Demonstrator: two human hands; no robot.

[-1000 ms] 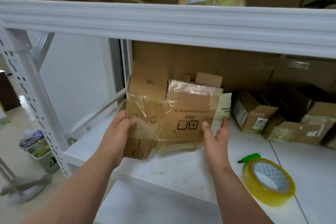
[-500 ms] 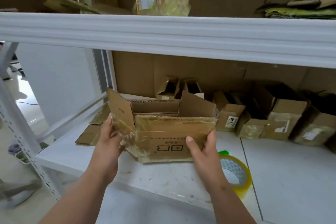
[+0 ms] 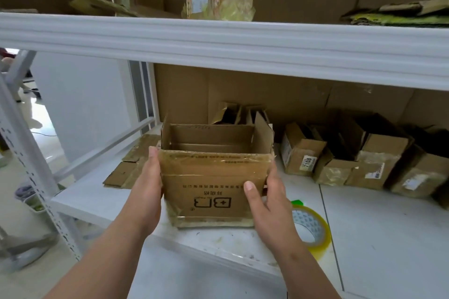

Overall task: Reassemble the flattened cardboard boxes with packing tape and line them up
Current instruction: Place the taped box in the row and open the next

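A brown cardboard box (image 3: 213, 177) with old clear tape and upside-down print stands opened into a square shape on the white shelf (image 3: 379, 230), its top flaps up. My left hand (image 3: 149, 185) presses its left side and my right hand (image 3: 266, 199) grips its right front corner. A roll of yellowish packing tape (image 3: 313, 228) with a green piece behind it lies just right of my right hand. Flattened cardboard (image 3: 132, 165) lies on the shelf to the box's left.
Several assembled small boxes (image 3: 352, 160) stand in a row at the back right against large cardboard sheets. An upper shelf beam (image 3: 218, 39) crosses overhead, loaded with more cardboard. A white perforated upright (image 3: 31, 160) stands at the left, with bins on the floor.
The flat, folded box has been pulled open into a rectangular box and set upright on the shelf. Both hands shifted to its sides. The view swung right and up.
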